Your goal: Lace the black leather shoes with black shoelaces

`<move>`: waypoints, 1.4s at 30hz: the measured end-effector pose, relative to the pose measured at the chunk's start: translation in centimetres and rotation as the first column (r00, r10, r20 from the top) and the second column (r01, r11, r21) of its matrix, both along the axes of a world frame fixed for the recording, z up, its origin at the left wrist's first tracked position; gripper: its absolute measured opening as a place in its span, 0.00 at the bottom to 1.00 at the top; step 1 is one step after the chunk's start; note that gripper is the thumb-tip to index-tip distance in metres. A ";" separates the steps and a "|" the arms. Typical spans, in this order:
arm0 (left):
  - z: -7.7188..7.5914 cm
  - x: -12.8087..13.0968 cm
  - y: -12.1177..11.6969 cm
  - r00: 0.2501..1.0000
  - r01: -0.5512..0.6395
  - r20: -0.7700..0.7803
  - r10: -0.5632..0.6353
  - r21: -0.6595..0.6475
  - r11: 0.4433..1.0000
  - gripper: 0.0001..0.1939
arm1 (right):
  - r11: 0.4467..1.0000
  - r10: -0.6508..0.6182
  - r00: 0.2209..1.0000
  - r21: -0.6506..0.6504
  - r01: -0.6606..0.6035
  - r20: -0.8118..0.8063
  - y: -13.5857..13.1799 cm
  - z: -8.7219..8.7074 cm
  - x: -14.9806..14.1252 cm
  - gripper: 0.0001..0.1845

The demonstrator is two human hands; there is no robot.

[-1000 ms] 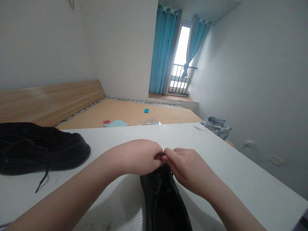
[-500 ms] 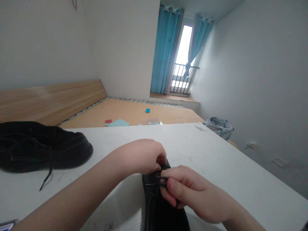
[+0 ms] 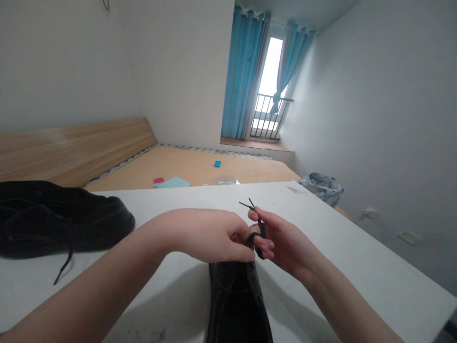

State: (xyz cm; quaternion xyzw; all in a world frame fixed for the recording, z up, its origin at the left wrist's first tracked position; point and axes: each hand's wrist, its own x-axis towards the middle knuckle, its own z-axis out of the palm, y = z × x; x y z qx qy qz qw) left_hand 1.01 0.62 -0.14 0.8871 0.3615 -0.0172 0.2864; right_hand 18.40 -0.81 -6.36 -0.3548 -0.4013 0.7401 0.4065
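Your black leather lace-up shoe (image 3: 233, 307) sits at six o'clock on the smooth white tabletop (image 3: 357, 247), its opening toward you. Between four and five o'clock, your right hand (image 3: 287, 245) has its fingers clamped on the thin black cord lace (image 3: 262, 228), which loops around them. Your left hand (image 3: 210, 236) arches over the shoe's front, fingertips close together beside that loop; whether they pinch it, I can't tell. A second black shoe (image 3: 64, 221) lies near nine o'clock.
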 end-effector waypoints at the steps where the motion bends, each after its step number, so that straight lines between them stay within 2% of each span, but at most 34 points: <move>1: -0.2 0.3 -0.1 1.000 0.011 0.008 -0.011 -0.029 1.000 0.13 | 1.000 -0.022 0.999 0.018 0.021 0.030 0.0 0.1 0.1 0.14; 4: -0.8 1.1 0.0 0.998 0.029 0.054 -0.024 -0.097 0.995 0.13 | 0.979 -0.141 0.978 0.166 0.116 0.152 -0.1 0.2 0.4 0.15; 6: -1.0 1.4 0.2 0.999 0.013 0.036 -0.008 -0.128 0.992 0.13 | 0.942 -0.243 0.945 0.285 0.176 0.220 0.0 0.3 0.5 0.15; 9: -0.7 1.7 0.2 0.999 -0.031 -0.027 0.027 -0.144 0.989 0.14 | 0.877 -0.353 0.913 0.412 0.247 0.203 0.4 0.3 0.8 0.16; 11: -0.4 1.8 0.0 0.999 -0.033 -0.042 0.028 -0.117 0.993 0.15 | 0.860 -0.359 0.928 0.420 0.290 0.095 0.7 0.4 1.2 0.16; 13: -0.3 1.9 -0.2 0.998 -0.032 -0.053 0.028 -0.073 0.997 0.15 | 0.876 -0.329 0.943 0.359 0.323 -0.045 1.1 0.7 1.6 0.16; 16: -0.5 2.1 -0.5 0.998 -0.039 -0.053 0.037 -0.039 0.998 0.14 | 0.884 -0.336 0.919 0.267 0.384 -0.208 1.5 1.1 2.5 0.14; 19: -0.9 2.3 -0.7 0.996 -0.061 -0.068 0.061 -0.005 0.998 0.12 | 0.827 -0.419 0.883 0.313 0.467 -0.210 1.9 1.3 3.5 0.13; 21: -1.0 2.5 -0.8 0.994 -0.092 -0.055 0.093 0.018 0.996 0.14 | 0.800 -0.440 0.880 0.366 0.475 -0.178 2.1 1.3 4.1 0.13; 24: -0.7 2.6 -0.7 0.992 -0.114 -0.046 0.114 0.019 0.993 0.19 | 0.850 -0.370 0.905 0.317 0.421 -0.211 2.1 1.5 4.5 0.12; 26: -0.4 2.6 -0.6 0.995 -0.079 -0.059 0.079 -0.007 0.997 0.17 | 0.875 -0.321 0.908 0.283 0.393 -0.270 2.0 1.5 4.4 0.13; 28: -0.3 2.4 -0.3 0.999 -0.031 -0.028 0.029 -0.075 0.997 0.12 | 0.877 -0.265 0.929 0.336 0.344 -0.258 1.7 1.5 4.1 0.17; 30: -0.4 2.3 0.1 0.999 -0.002 0.043 0.010 -0.176 0.984 0.11 | 0.866 -0.202 0.970 0.438 0.241 -0.135 1.3 1.3 3.7 0.23; 32: -0.8 2.1 0.6 0.995 0.006 0.098 0.018 -0.244 0.970 0.13 | 0.830 -0.177 0.984 0.542 0.135 0.026 1.0 1.0 3.4 0.28; 33: -0.9 2.1 0.8 0.993 0.010 0.117 0.021 -0.259 0.966 0.16 | 0.802 -0.176 0.978 0.592 0.080 0.107 0.8 0.9 3.2 0.28; 35: -1.2 1.9 1.1 0.989 0.019 0.148 0.023 -0.273 0.962 0.20 | 0.746 -0.158 0.945 0.661 -0.075 0.285 0.6 0.7 3.1 0.22; 37: -1.2 1.8 1.2 0.985 0.023 0.171 0.029 -0.298 0.954 0.22 | 0.711 -0.155 0.875 0.667 -0.223 0.458 0.5 0.8 3.0 0.12; 38: -1.2 1.7 1.2 0.984 0.019 0.174 0.035 -0.303 0.953 0.22 | 0.705 -0.166 0.836 0.655 -0.270 0.523 0.5 0.8 3.0 0.10; 40: -1.0 1.6 1.1 0.984 0.000 0.172 0.052 -0.290 0.957 0.24 | 0.709 -0.182 0.793 0.636 -0.304 0.582 0.6 0.8 3.1 0.12; 42: -0.7 1.5 1.1 0.983 -0.031 0.167 0.078 -0.267 0.963 0.24 | 0.722 -0.163 0.784 0.614 -0.319 0.600 0.7 0.7 3.1 0.13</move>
